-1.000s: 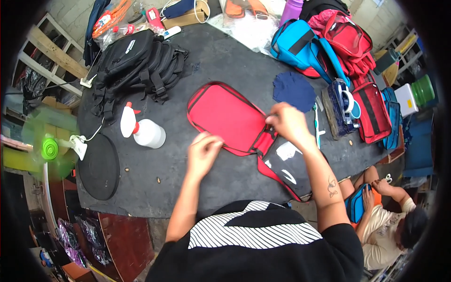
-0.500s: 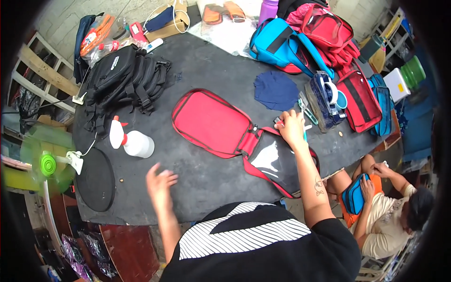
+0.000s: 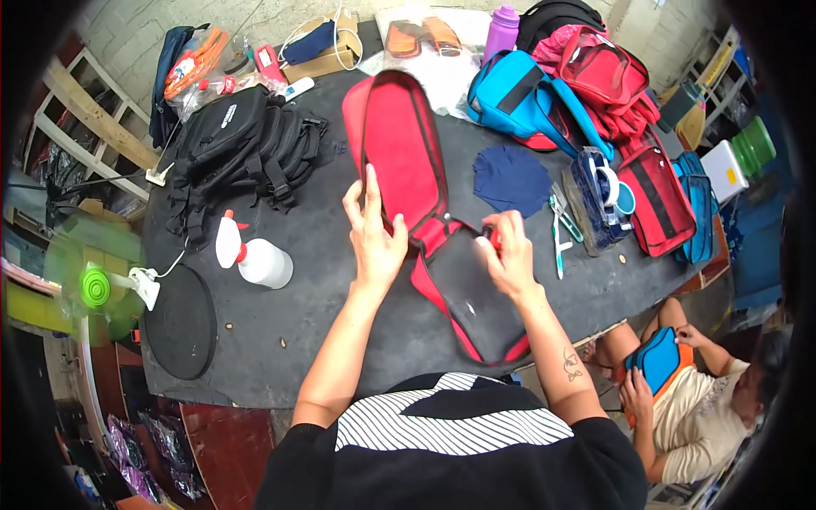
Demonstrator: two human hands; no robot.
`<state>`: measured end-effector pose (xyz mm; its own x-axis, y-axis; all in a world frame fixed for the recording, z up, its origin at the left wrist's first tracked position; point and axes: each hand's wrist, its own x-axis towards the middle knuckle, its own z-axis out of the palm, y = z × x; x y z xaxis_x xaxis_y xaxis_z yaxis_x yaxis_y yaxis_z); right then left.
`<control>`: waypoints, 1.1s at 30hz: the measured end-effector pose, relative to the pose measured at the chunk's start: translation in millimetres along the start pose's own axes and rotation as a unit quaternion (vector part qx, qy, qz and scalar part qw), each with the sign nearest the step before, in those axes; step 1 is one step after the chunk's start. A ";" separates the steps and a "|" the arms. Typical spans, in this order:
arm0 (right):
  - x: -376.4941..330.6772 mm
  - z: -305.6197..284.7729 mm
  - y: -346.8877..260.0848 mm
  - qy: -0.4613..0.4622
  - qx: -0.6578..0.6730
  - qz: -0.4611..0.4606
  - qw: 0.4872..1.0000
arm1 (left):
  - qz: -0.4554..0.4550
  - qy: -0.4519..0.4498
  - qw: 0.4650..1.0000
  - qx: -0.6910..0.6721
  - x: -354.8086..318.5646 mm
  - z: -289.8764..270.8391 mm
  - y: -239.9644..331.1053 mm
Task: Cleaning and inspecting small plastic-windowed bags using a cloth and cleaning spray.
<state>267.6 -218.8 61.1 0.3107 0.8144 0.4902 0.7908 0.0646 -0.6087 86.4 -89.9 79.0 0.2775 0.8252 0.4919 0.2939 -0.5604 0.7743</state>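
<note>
Red fabric bag point(image 3: 406, 161) was opened out over the black table point(image 3: 255, 374), between spray bottle point(image 3: 267, 264) and navy cloth point(image 3: 510, 180). Left hand point(image 3: 375, 240) was held spread at its upper panel point(image 3: 398, 119); right hand point(image 3: 510, 257) was curled beside its dark panel point(image 3: 459, 276), what was gripped could not be told.

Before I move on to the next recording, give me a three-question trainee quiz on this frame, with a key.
1. Which is nearest the left hand: (a) purple bottle, (b) red panel, (c) black backpack?
2. True or false: the white spray bottle is to the right of the right hand.
3. What colour is the cloth piece lying beyond the right hand?

Key: 1. b. 2. False; it is left of both hands. 3. Dark blue.
</note>
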 end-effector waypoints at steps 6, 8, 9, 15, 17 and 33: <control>49.2 27.1 -18.2 -0.046 -0.089 -0.088 0.991 | 0.158 -0.022 0.987 0.004 9.0 -11.1 15.3; 59.8 32.4 -13.1 -0.061 -0.109 -0.092 0.988 | 0.161 -0.025 0.987 -0.010 7.4 -10.0 17.7; 63.9 35.1 -11.1 -0.077 -0.126 -0.097 0.984 | 0.156 -0.031 0.987 -0.013 6.6 -10.7 18.4; 69.6 41.8 2.3 -0.103 -0.135 -0.124 0.978 | 0.134 -0.047 0.990 -0.009 6.2 -9.8 14.2; 70.9 38.5 6.5 -0.102 -0.144 -0.126 0.976 | 0.131 -0.047 0.990 -0.008 6.2 -10.1 13.1; 74.2 31.1 6.8 -0.146 -0.173 -0.146 0.963 | 0.162 -0.082 0.983 -0.014 6.9 -6.7 16.2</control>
<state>279.7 -140.0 73.9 -0.0724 0.9213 0.3822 0.9660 0.1601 -0.2031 87.0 -92.8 97.6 0.4961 0.5794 0.6467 0.1402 -0.7885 0.5989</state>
